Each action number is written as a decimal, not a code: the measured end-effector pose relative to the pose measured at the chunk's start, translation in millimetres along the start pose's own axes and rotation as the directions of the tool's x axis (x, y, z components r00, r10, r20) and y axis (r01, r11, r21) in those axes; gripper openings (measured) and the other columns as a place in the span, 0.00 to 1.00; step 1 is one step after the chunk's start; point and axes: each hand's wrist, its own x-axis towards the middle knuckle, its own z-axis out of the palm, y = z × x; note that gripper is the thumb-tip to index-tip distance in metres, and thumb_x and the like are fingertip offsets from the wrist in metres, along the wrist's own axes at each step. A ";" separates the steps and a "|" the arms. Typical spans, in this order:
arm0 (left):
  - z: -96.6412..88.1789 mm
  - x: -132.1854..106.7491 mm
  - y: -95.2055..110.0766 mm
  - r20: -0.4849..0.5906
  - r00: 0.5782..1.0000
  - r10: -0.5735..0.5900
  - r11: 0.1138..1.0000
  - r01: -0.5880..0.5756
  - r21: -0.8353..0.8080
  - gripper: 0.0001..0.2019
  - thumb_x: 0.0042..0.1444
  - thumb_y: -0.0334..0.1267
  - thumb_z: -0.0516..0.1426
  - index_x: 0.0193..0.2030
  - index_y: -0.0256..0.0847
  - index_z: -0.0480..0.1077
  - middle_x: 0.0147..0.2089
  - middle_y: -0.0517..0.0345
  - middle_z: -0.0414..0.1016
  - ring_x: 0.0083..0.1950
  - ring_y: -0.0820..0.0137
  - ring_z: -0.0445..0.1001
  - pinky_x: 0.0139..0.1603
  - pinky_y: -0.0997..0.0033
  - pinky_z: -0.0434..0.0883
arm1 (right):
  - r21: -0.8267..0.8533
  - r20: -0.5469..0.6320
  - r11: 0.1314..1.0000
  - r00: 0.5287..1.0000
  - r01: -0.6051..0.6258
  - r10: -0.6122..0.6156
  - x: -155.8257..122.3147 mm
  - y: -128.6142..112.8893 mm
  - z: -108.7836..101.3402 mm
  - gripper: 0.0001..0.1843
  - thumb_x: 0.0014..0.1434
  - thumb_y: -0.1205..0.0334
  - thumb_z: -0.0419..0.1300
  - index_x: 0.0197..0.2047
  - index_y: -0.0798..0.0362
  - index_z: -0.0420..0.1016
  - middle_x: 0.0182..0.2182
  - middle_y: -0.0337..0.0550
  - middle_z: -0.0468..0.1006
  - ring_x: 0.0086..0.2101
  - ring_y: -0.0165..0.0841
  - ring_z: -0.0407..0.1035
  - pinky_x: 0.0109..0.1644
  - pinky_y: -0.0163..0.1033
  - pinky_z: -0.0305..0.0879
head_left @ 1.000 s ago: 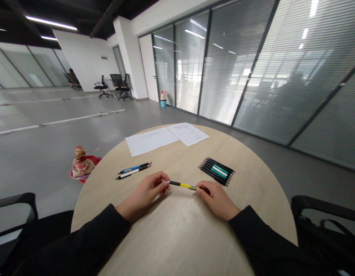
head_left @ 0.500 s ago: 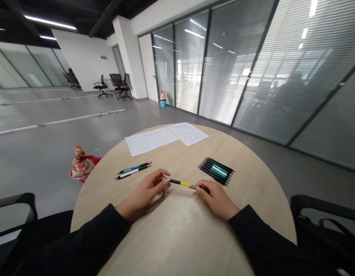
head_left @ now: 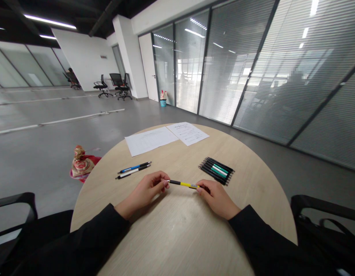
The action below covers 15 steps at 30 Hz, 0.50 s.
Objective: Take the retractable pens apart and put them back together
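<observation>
Between my two hands a yellow and black pen (head_left: 184, 184) lies nearly level, just over the round wooden table (head_left: 177, 237). My left hand (head_left: 151, 188) pinches its silver tip end between thumb and fingers. The other end, with the clip, sits in the closed fingers of my right hand (head_left: 216, 194), which partly hide it. Left of my left hand lie a blue and black pen (head_left: 134, 168) and a white and black pen (head_left: 133, 171), side by side. Beyond my right hand is a row of several pens (head_left: 216, 171), mostly black, with green and white barrels among them.
Two printed paper sheets (head_left: 151, 140) lie at the table's far side. A chair armrest (head_left: 16, 199) stands at the left and another chair (head_left: 324, 209) at the right. A red and tan bag (head_left: 83, 163) is on the floor left of the table.
The fingers of my left hand have closed onto the pen's tip, where they were slightly more spread before. My right hand and the other pens have stayed in place.
</observation>
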 end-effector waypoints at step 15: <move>-2.7 2.0 -3.6 0.014 1.000 0.016 0.997 -0.017 0.079 0.17 0.65 0.50 0.54 0.34 0.39 0.68 0.28 0.60 0.70 0.28 0.72 0.64 0.30 0.72 0.62 | 0.002 0.000 1.000 1.000 0.002 -0.002 0.0 -0.7 -0.2 0.08 0.66 0.64 0.57 0.39 0.52 0.78 0.30 0.39 0.77 0.31 0.33 0.68 0.36 0.36 0.58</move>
